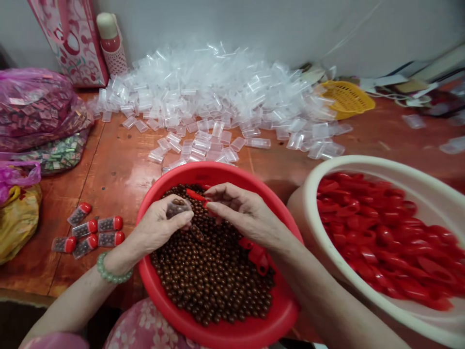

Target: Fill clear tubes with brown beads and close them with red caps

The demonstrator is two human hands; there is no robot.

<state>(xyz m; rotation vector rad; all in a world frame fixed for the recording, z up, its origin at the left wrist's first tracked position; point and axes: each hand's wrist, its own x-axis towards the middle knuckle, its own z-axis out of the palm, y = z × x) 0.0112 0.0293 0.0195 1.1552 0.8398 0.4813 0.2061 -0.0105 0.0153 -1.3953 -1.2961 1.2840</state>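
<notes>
Below a grey wall, a reddish wooden table (116, 155) spans the view. Across its far side spreads a heap of clear plastic containers (225, 92). At the right, a white tub (311, 203) holds many glossy red caps (385, 237). At center, nearest the person, a red basin (163, 298) is filled with round brown balls (214, 276); a few red pieces (257, 257) lie on them, toward the right. At the far left sits a pink plastic bag (36, 104) of small packets, and a yellow basket (347, 99) stands beside the heap's right end.

Both hands are over the basin. The right hand (243, 213) has its thumb and fingertips pinched on a slim red cap (196, 195), its tip pointing left. The left hand (158, 225), below which a green bead bracelet (109, 271) circles the wrist, has thumb and fingers closed around a small clear container (178, 207) with brown balls inside. Left of the basin, six filled, red-capped containers (110, 223) lie on the wood.
</notes>
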